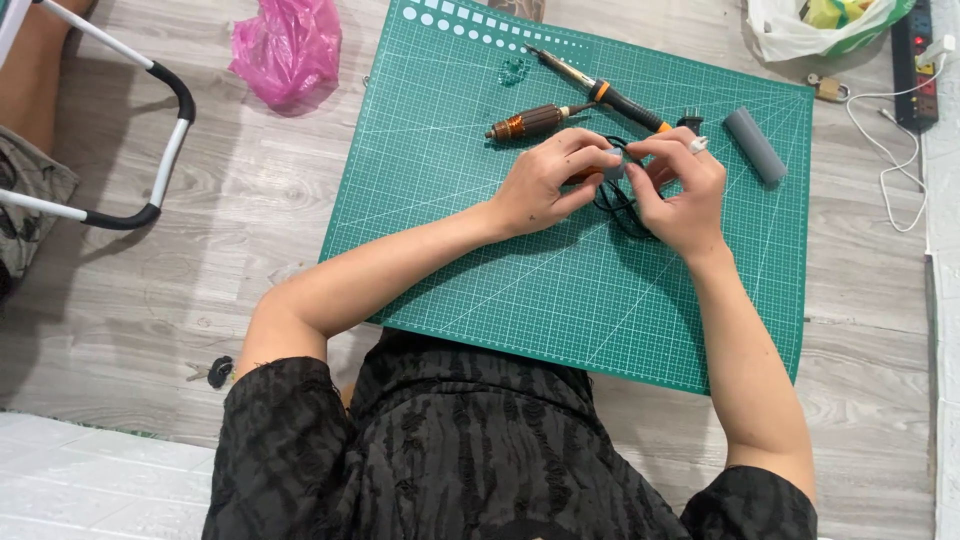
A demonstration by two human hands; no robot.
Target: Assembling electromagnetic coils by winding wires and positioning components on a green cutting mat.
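my left hand and right hand both pinch one small grey piece over green cutting mat, above black cord. nearby: one soldering iron, one motor rotor, one grey tube.

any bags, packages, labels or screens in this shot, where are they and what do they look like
Pink plastic bag: crumpled on the wood floor, past the top left corner of the green cutting mat.
White plastic bag: top right on the floor, open, with green and yellow things inside.
Power strip: far right edge, long and dark, with coloured switches.
No screens or readable labels in view.
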